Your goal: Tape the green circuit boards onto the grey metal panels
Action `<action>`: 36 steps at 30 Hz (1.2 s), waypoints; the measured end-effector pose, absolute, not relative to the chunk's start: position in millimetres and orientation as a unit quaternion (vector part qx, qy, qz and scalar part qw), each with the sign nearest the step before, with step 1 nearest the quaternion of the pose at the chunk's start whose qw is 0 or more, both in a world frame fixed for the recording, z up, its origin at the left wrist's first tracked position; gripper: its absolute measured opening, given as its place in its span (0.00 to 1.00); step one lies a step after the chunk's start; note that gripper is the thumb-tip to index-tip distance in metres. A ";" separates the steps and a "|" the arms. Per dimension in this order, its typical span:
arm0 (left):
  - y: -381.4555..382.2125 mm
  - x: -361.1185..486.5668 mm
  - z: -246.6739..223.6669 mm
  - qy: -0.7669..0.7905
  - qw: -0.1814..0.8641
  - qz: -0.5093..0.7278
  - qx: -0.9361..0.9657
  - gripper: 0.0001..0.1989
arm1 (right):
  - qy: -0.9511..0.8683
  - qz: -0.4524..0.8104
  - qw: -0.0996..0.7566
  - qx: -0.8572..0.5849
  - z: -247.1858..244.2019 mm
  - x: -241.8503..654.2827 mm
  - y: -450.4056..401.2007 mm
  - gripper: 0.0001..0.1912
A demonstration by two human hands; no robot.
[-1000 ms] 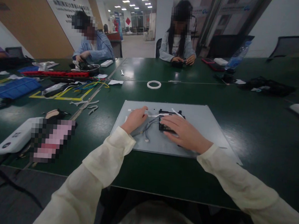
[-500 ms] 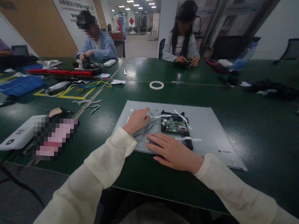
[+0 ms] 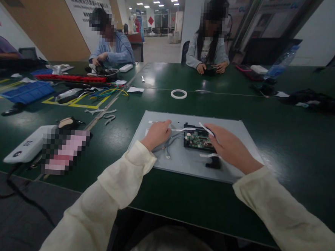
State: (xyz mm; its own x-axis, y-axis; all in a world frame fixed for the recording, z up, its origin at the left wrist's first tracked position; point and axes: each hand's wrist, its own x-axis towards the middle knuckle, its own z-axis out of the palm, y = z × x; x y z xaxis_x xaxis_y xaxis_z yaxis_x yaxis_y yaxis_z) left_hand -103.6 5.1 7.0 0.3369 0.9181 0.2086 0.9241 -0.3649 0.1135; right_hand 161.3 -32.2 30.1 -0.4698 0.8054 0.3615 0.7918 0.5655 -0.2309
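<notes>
A flat grey panel lies on the green table in front of me. On it sits a green circuit board in a black frame, with white tape strips stuck around it. My left hand rests on the panel left of the board, its fingers extended over the grey cables. The loose cable end shows a small white connector. Over the board's right side reaches my right hand, fingers stretched out, the tips at a slanting tape strip. This hand hides part of the board and frame.
Beyond the panel lies a white ring of tape. To the left are a white power bank, a pink pixelated item, grey bent pieces and a blue bin. Two people sit across the table, a plastic bottle at right.
My right hand has moved up and right, from the panel below the cables to the tape strip at the board's upper right, uncovering the cable end. My left hand stays in place.
</notes>
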 end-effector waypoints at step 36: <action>3.5 -102.0 8.5 -0.558 0.046 -0.089 -0.823 0.13 | -0.886 -0.178 0.108 -0.414 6.4 186.9 -10.5 0.22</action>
State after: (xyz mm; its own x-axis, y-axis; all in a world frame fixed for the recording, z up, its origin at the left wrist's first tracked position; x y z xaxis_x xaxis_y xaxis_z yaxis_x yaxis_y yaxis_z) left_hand -102.0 3.5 8.5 0.3604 0.9114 0.1985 0.9280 -0.3720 0.0232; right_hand 186.9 -10.5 6.4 -0.6335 0.6959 0.3384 0.7726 0.5931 0.2266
